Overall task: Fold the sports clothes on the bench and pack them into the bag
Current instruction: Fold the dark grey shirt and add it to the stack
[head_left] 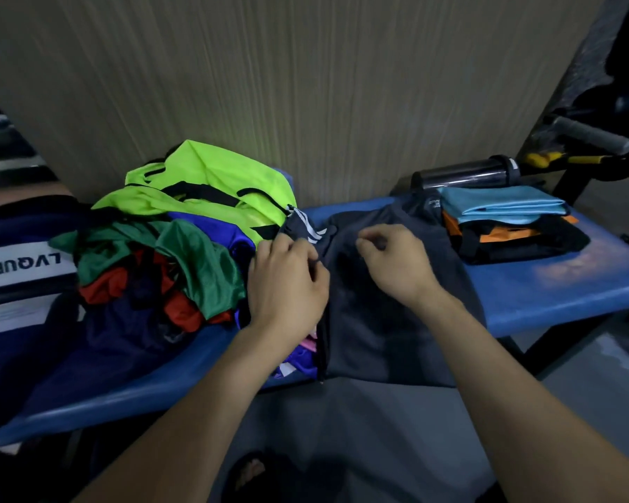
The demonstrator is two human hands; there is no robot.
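- Grey garment [389, 306] lies flat mid-bench under both my hands; spread there, I judge, so a fold can be run.
- Left hand [287, 281] pinches its striped edge, fingers curled, likely to draw that side over.
- Right hand [396, 265] rests on the cloth, fingers loosely bent; whether it grips, I cannot tell.
- Unfolded heap [182, 248] just left; folded stack [512, 226] to the right, kept apart as done work.
- Bag [22, 270] at far left of bench [560, 292].
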